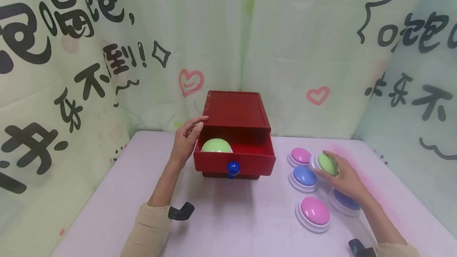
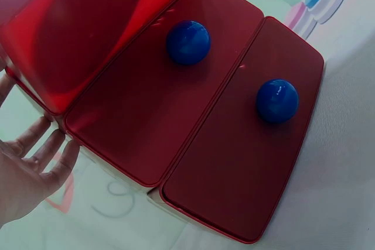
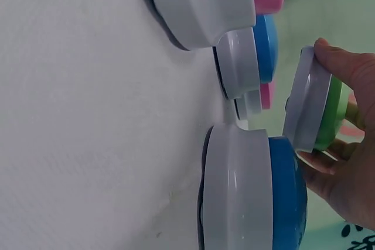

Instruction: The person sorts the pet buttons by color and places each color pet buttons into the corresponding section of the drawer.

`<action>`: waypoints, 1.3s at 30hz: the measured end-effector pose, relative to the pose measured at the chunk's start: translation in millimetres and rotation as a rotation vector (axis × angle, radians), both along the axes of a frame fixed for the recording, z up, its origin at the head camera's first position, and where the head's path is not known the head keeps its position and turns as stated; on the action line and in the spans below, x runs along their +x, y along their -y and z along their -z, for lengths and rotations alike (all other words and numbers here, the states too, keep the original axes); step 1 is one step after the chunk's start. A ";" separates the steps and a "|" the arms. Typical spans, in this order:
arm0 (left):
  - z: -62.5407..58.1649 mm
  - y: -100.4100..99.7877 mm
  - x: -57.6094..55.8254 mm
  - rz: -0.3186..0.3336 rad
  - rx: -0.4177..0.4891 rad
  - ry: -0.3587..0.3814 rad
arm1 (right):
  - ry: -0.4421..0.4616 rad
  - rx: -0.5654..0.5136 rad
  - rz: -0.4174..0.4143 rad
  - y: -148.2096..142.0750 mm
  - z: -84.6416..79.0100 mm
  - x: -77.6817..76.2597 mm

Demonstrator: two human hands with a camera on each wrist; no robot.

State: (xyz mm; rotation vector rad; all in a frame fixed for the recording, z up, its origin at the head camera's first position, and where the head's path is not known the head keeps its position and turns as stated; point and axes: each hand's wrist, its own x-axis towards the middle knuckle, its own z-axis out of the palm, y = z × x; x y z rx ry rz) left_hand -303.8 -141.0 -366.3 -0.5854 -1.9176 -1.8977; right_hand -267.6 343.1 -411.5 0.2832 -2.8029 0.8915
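My left hand rests its fingers at the left side of a red drawer box. The box's drawer, fronted by a blue knob, is pulled out. Inside it on the left sits a push button with a green dome. My right hand grips another green-domed button by its white base, raised and tilted over the table; the right wrist view shows the thumb at the base's rim.
Around my right hand stand pink buttons and blue buttons on white bases. A second blue knob marks a lower drawer front. Printed curtains hang behind the white table.
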 end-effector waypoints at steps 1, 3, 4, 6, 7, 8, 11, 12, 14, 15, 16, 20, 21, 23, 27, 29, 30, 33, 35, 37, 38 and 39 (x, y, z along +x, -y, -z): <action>0.1 0.0 0.0 0.001 -0.001 -0.001 | -0.007 -0.006 0.000 1.3 -0.6 0.8; 0.4 0.1 -0.4 0.001 -0.001 -0.004 | -0.016 -0.022 0.002 4.2 -2.5 2.5; 0.4 0.1 -0.5 0.002 -0.001 -0.005 | -0.025 -0.032 0.003 5.8 -3.6 3.3; 0.5 0.1 -0.9 0.003 -0.001 -0.008 | -0.049 -0.054 0.005 8.8 -5.8 4.9; 0.6 0.1 -1.1 0.003 -0.001 -0.008 | -0.064 -0.061 0.007 10.4 -6.9 5.6; 0.8 0.1 -1.2 0.004 0.000 -0.009 | -0.074 -0.070 0.009 11.8 -8.3 6.3; 1.1 0.2 -1.4 0.005 0.002 -0.011 | -0.109 -0.095 0.017 15.7 -11.5 8.0; 1.2 0.3 -1.4 0.006 0.003 -0.011 | -0.117 -0.104 0.023 17.0 -12.4 8.6; 1.3 0.4 -1.5 0.007 0.005 -0.011 | -0.135 -0.124 0.037 19.4 -13.8 9.3; 1.4 0.4 -1.7 0.008 0.005 -0.012 | -0.141 -0.137 0.046 20.8 -14.5 9.6; 1.2 0.3 -1.6 0.009 0.006 -0.012 | -0.146 -0.148 0.055 22.1 -15.2 9.8; 0.9 0.2 -1.4 0.004 0.002 -0.008 | -0.167 -0.185 0.097 27.7 -18.9 11.9; 0.9 0.1 -1.3 0.003 0.001 -0.007 | -0.174 -0.193 0.106 29.0 -20.1 12.9; 0.9 0.1 -1.1 0.001 0.000 -0.005 | -0.194 -0.206 0.120 31.9 -22.5 15.1; 0.7 -0.1 -0.7 0.002 0.002 -0.008 | -0.240 -0.236 0.143 40.1 -28.0 19.8; 0.5 -0.2 -0.6 0.003 0.001 -0.010 | -0.265 -0.248 0.155 45.0 -29.7 21.9; 0.6 -0.3 -0.7 0.002 0.000 -0.010 | -0.279 -0.252 0.160 47.3 -30.3 22.9; 1.0 -0.2 -0.6 0.001 -0.001 -0.008 | -0.334 -0.268 0.156 52.7 -30.5 24.6; 1.2 -0.1 -0.5 0.000 0.001 -0.005 | -0.376 -0.281 0.139 55.2 -30.9 25.3; 1.2 -0.1 -0.7 0.000 0.002 -0.004 | -0.407 -0.296 0.119 57.7 -32.2 26.3; 1.0 -0.3 -0.7 0.002 0.003 -0.004 | -0.420 -0.301 0.110 59.0 -33.3 27.1; 0.7 -0.3 -0.6 0.003 0.004 -0.005 | -0.428 -0.307 0.102 60.4 -34.5 28.0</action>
